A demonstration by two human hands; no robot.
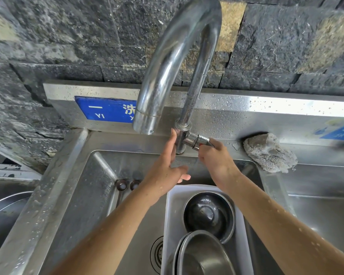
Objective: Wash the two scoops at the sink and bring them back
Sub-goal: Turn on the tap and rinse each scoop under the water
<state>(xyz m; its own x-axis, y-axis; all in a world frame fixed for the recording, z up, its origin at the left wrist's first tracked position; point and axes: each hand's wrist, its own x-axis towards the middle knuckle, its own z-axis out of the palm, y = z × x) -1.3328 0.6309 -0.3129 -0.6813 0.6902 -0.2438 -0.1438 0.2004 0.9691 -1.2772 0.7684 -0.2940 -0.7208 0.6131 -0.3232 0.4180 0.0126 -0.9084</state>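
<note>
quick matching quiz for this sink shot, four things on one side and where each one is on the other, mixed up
Things
1. scoops
2. bowls
3. cloth
4. right hand

Places
A. on the ledge right of the tap
B. gripping the tap handle
C. in the white tub
D. lying in the basin, left of the tub

Pairs: 1-D, 2-C, 3-A, 4-B

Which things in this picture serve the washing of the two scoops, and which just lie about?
In the job: two scoops, sink, tap, tap handle gripped by the right hand, left hand open by the tap.
Lying about: white tray, metal bowls, scouring cloth, blue sign.
</note>
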